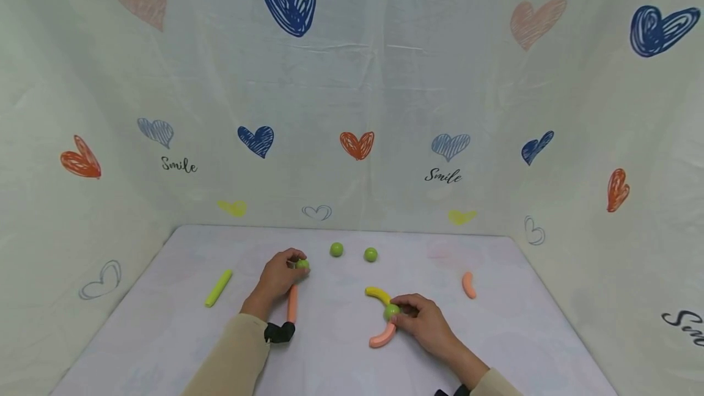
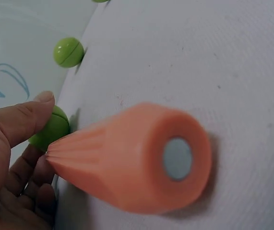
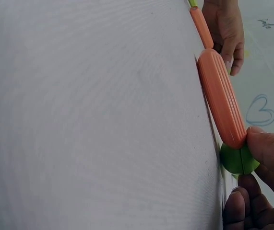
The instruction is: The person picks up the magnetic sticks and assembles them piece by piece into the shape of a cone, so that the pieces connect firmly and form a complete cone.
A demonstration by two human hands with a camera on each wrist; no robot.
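My left hand (image 1: 282,275) pinches a green ball (image 1: 302,264) between thumb and fingers, toward the back left of the table. A straight orange rod (image 1: 292,305) lies with its far end against that ball; in the left wrist view the rod (image 2: 122,158) has a silver disc in its near end. Farther right, my right hand (image 1: 426,324) holds another green ball (image 1: 392,312) between thumb and fingers. A curved yellow piece (image 1: 377,294) and a curved orange piece (image 1: 383,336) meet this ball. The right wrist view shows the curved orange piece (image 3: 221,98) touching the ball.
Two loose green balls, one left (image 1: 337,249) and one right (image 1: 371,254), sit near the table's back edge. A yellow-green rod (image 1: 219,288) lies at the left, and a curved orange piece (image 1: 469,285) at the right. A white curtain (image 1: 352,90) printed with hearts surrounds the table.
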